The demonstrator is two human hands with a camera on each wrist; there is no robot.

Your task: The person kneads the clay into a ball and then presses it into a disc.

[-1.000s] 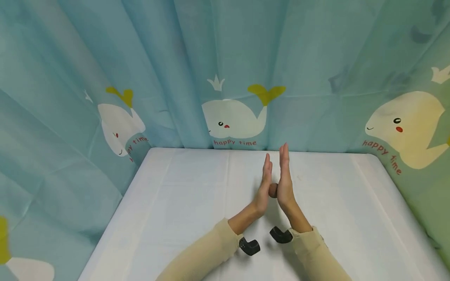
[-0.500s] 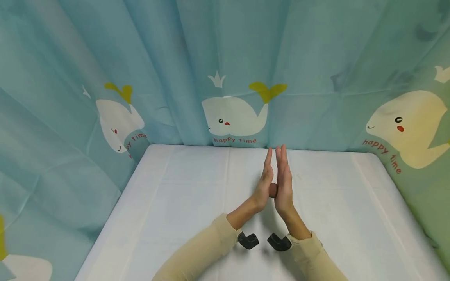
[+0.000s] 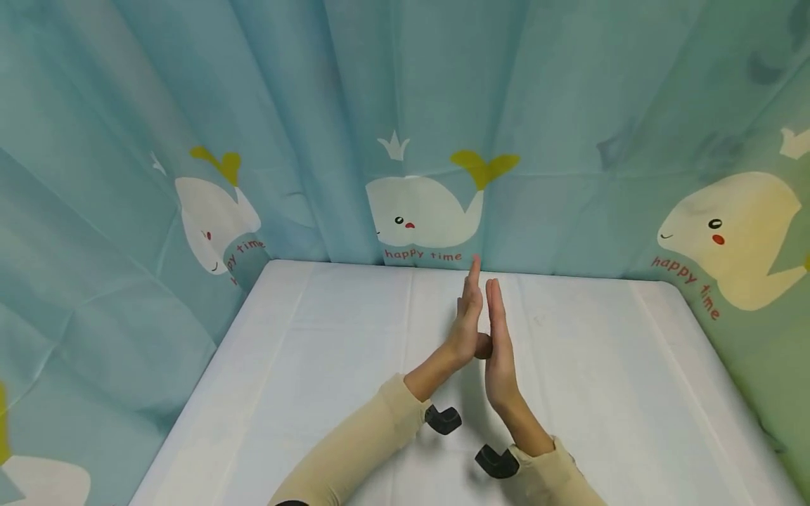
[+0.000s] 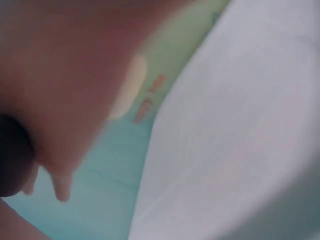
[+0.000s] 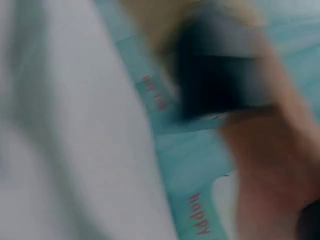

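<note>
A small brown ball (image 3: 484, 346) sits between my two palms in the head view, held above the table. My left hand (image 3: 467, 327) presses it from the left side, fingers straight and pointing away from me. On the other side my right hand (image 3: 501, 358) lies flat against it, its fingers also straight and its fingertips lower in the frame than the left ones. The left wrist view shows part of the ball (image 4: 15, 157), dark, at the left edge beside the left palm (image 4: 65, 85). A blurred right wrist view has the ball (image 5: 311, 222) at its lower right corner.
A white table (image 3: 342, 316) lies under both hands. Blue-green curtains (image 3: 304, 126) printed with white whales stand along its back and sides. Black camera mounts (image 3: 443, 419) stick out from both sleeve cuffs.
My left hand has slid forward while the right has drawn back, palms still facing across the ball. Both hands and the ball have shifted slightly left.
</note>
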